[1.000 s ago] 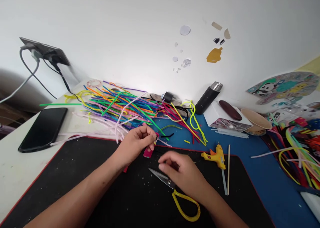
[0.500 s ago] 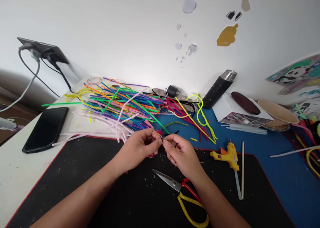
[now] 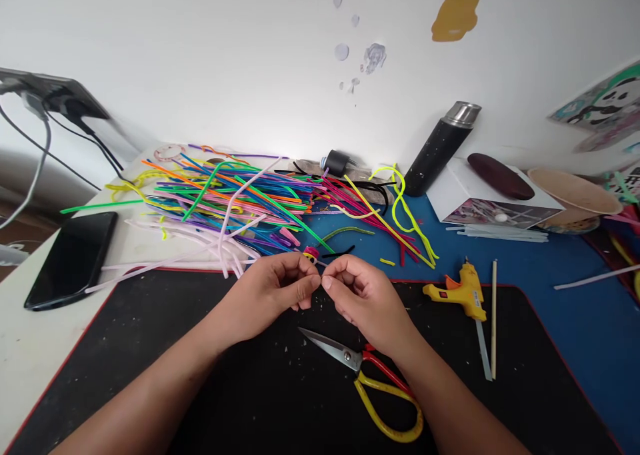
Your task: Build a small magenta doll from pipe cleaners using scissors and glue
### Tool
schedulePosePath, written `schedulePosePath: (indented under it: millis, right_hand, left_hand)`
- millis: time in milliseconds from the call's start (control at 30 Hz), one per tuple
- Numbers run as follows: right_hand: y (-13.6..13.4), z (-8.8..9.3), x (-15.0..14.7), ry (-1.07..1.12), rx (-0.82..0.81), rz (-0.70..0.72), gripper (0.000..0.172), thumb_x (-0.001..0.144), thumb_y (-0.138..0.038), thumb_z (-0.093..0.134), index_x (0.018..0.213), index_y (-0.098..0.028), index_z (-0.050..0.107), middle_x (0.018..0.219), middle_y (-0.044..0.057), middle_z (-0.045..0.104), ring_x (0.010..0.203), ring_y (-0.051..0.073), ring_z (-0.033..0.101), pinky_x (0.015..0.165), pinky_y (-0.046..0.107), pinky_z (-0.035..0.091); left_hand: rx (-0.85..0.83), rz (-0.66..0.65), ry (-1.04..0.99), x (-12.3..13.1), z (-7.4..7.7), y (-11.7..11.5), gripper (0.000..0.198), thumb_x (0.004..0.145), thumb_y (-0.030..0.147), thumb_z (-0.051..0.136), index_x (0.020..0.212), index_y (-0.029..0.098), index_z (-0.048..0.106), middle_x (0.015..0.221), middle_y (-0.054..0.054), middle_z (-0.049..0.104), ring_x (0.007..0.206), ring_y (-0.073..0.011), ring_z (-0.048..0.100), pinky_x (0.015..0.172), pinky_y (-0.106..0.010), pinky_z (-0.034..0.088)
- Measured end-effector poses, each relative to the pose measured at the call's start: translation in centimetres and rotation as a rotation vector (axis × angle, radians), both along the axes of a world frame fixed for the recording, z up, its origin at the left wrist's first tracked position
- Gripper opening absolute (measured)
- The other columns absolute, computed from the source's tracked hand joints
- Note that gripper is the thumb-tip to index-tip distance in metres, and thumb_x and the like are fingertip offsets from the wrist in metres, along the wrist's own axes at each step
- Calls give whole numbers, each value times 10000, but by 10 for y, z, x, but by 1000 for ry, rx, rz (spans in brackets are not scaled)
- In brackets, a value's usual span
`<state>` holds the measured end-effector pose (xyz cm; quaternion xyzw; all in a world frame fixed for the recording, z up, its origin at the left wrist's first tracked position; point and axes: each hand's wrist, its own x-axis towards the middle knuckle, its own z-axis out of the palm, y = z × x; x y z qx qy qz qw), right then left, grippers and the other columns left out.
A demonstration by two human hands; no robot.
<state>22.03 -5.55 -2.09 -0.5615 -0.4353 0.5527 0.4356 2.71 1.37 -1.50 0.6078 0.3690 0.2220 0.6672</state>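
Observation:
My left hand and my right hand meet fingertip to fingertip above the black mat. Each has its thumb and index finger pinched together. Whatever lies between the fingertips is too small to make out. Just behind the fingers shows a small pink-and-yellow piece, partly hidden by my left hand. Scissors with red and yellow handles lie on the mat below my right hand.
A pile of coloured pipe cleaners spreads behind the hands. A phone lies at left. On the right are a yellow glue gun, a thin stick, a black flask and a white box.
The view has shifted, so the wall and flask sit differently in the picture. The pink-and-yellow piece shows more clearly behind the fingers. Both hands keep their pinch.

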Motion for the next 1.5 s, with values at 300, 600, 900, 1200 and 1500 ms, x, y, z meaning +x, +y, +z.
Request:
schedulePosePath:
  millis: [300,600,900,1200,1500]
  right_hand:
    - [0,1,-3,130,17,-46,259,911,-447,757,879,-218,642,549,-115,451,421,71,354,411,207,284]
    - [-1,-1,-5,140,13,-41,258,935,-447,745,882,-217,638,522,-114,454,412,74,362,411,208,272]
    - [-2,3,-6,181,6,-23,270,912,-441,781,881,-204,653,517,-115,456,417,68,351,403,202,260]
    - [-2,4,-2,243,15,-60,349,941,-524,790,946,-183,714,544,-93,470,447,78,384,397,194,275]
    - [-3,3,-2,224,32,-5,335,930,-503,817,965,-192,698,586,-97,487,456,72,394,403,192,287]
  left_hand:
    - [-129,1,-101,2,3,0,332,802,462,915,902,199,738,713,4,693,638,-148,619,634,-266,545]
    - [-109,47,-139,3,4,-1,330,806,423,921,894,185,709,726,17,674,649,-131,608,642,-258,535]
    - [-93,31,-112,1,3,0,348,867,486,860,898,181,698,719,10,680,657,-133,606,652,-257,510]
    - [-145,34,-136,-1,5,1,375,867,495,866,903,167,687,705,13,691,641,-117,588,649,-244,486]
    - [-152,14,-140,0,2,1,365,875,484,866,930,164,699,727,17,695,661,-116,596,661,-244,486]
